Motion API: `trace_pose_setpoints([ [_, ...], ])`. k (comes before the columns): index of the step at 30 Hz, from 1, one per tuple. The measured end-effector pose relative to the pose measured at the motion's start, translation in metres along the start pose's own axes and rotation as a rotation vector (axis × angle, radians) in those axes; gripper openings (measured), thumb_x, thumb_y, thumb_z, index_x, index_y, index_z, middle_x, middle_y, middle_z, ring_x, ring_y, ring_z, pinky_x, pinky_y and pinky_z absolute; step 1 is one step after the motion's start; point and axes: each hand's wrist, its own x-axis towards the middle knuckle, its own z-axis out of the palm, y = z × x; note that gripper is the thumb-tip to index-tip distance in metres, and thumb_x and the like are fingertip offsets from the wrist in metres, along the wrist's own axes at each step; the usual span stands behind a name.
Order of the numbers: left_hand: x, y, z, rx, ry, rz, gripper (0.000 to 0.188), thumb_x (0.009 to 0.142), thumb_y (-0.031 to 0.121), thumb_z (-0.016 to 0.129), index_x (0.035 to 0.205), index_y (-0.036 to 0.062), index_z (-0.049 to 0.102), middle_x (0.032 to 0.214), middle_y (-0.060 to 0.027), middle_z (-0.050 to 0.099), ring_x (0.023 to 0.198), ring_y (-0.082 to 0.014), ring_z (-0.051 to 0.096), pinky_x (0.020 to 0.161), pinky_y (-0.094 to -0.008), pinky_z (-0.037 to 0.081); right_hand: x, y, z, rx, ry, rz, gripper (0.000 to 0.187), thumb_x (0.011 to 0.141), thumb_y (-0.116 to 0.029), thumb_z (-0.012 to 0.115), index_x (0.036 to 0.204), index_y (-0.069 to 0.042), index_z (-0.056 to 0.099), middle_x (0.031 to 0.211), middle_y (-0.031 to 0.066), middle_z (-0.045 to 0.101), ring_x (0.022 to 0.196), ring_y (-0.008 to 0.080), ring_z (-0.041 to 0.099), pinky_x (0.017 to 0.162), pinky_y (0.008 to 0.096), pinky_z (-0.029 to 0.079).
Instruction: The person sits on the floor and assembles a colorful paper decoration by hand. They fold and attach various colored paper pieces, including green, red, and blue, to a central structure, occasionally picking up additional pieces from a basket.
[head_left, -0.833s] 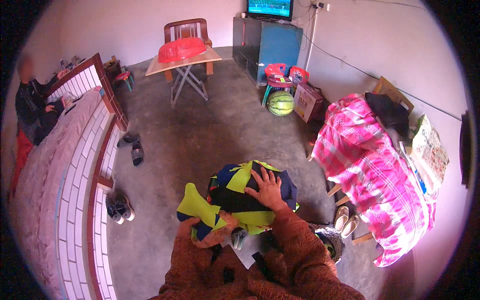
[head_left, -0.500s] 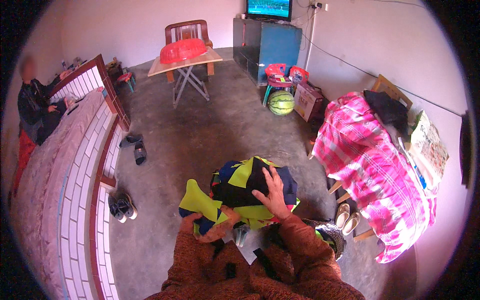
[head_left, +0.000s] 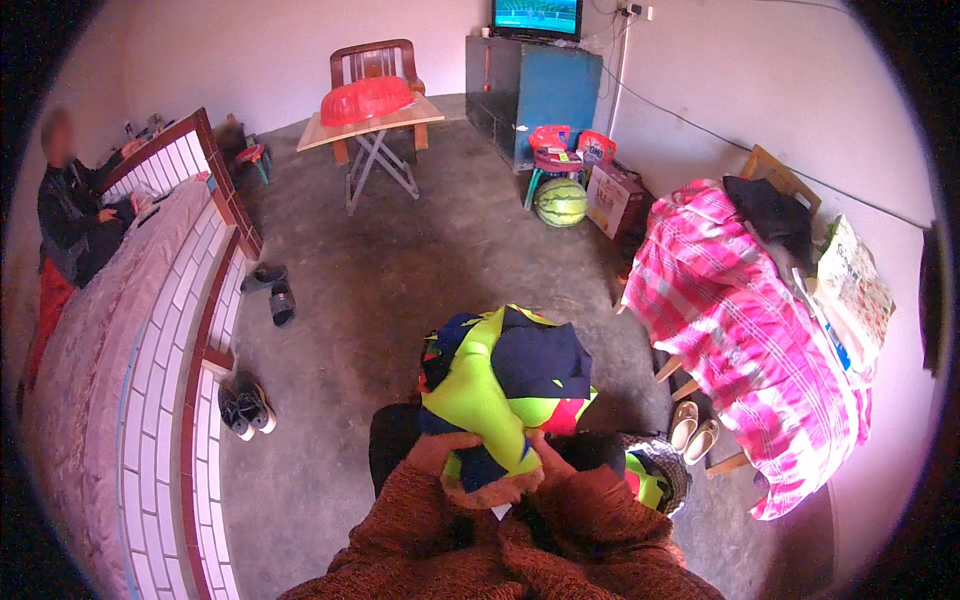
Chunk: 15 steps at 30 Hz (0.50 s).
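The left hand [head_left: 443,452] and right hand [head_left: 540,452] grip a neon-yellow and navy fabric piece [head_left: 475,400] from its 2 sides, close in front of the body. Its far end overlaps a heap of navy, neon and red cloth [head_left: 542,355]; whether they touch, I cannot tell. Near the right forearm are 2 beige slippers [head_left: 684,428]; 1 watermelon [head_left: 561,203] sits well apart.
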Motion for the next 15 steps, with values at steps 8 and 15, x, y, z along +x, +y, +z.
trace_pose_setpoints([
  [8,-0.004,0.002,0.034,0.263,-0.044,0.002,0.05,0.075,0.002,0.061,0.123,0.003,0.048,0.115,-0.0105,0.058,0.108,-0.0235,0.055,0.094,-0.0361,0.043,-0.009,0.002,-0.018,0.129,-0.017,-0.006,0.068,0.083,-0.038,0.056,0.137,-0.005,0.031,0.13,0.0173,0.045,0.12,0.0326,0.044,0.102,0.0421,0.035],
  [15,0.003,-0.006,0.033,0.617,-0.121,0.176,0.053,0.078,0.012,0.067,0.125,0.003,0.046,0.119,-0.0107,0.056,0.111,-0.0246,0.052,0.097,-0.0376,0.041,-0.014,-0.005,-0.005,0.504,-0.149,0.287,0.06,0.085,-0.031,0.052,0.135,-0.005,0.034,0.125,0.0185,0.05,0.116,0.035,0.049,0.099,0.048,0.04],
])
